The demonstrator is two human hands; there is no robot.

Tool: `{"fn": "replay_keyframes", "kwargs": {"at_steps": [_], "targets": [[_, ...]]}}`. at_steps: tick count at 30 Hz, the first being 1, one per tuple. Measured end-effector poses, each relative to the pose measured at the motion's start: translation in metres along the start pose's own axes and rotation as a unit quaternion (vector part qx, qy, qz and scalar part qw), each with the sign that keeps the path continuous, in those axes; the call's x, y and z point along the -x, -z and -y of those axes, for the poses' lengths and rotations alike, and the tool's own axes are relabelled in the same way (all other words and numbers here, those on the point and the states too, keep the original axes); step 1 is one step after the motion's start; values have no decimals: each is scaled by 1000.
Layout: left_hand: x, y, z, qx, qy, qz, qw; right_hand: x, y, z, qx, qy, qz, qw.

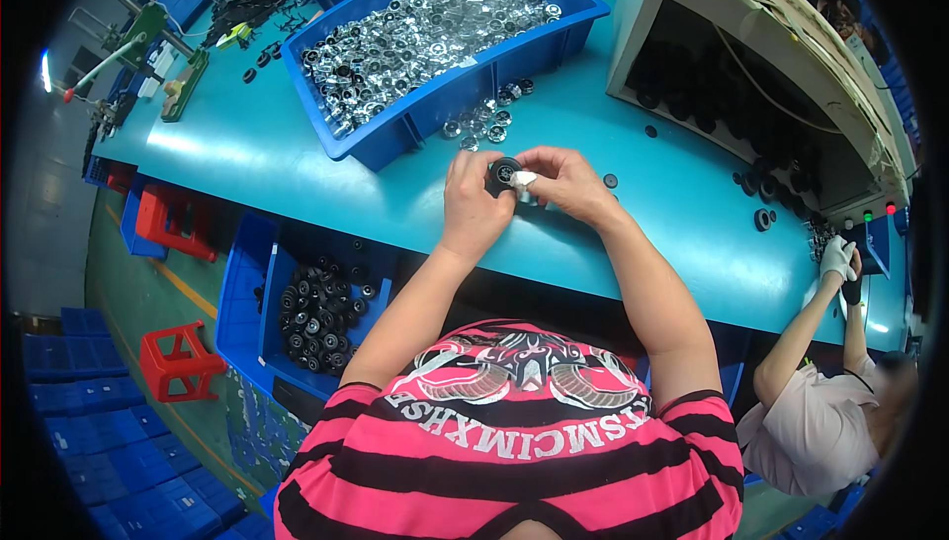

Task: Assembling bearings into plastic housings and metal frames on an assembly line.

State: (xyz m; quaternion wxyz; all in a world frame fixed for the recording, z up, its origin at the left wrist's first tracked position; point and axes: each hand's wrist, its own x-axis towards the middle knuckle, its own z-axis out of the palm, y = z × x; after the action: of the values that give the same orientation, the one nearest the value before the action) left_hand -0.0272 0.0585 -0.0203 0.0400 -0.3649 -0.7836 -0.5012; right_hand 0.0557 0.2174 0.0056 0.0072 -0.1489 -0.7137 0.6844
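Above the teal workbench, my left hand (474, 206) is closed around a small black wheel-like part (501, 176) with a light mark in its middle. My right hand (568, 184) meets it from the other side, fingers bent against the same part. White wrapping (525, 181) covers a fingertip of the right hand. A shiny silver piece shows just below that fingertip, partly hidden. Beyond my hands, several loose silver round pieces (479, 125) lie beside a blue bin (484, 75) heaped with such pieces.
At lower left, an open blue crate (269, 317) holds black wheel parts (321, 317). A cream box-like cabinet (623, 70) with black parts inside stands at right. Past it, a co-worker's gloved hand (836, 258) works at the bench. Red stools (181, 362) stand on the floor.
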Motion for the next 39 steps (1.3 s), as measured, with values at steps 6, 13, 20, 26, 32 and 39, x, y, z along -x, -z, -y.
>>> {"fn": "replay_keyframes", "kwargs": {"at_steps": [6, 13, 20, 26, 32, 39], "targets": [[0, -3, -2, -8, -14, 9, 1000, -5, 4, -11, 24, 4, -17, 1000], [14, 38, -7, 4, -15, 7, 1000, 7, 35, 13, 63, -19, -2, 998], [133, 237, 83, -362, 210, 6, 908, 1, 172, 42, 418, 92, -341, 837], [161, 268, 102, -362, 246, -131, 890, -66, 208, 29, 626, -36, -359, 692], [65, 132, 10, -73, 76, -18, 994, -93, 221, 2, 640, -38, -375, 670], [32, 57, -22, 139, 18, 154, 978, -8, 155, -5, 402, 295, -392, 773]]}}
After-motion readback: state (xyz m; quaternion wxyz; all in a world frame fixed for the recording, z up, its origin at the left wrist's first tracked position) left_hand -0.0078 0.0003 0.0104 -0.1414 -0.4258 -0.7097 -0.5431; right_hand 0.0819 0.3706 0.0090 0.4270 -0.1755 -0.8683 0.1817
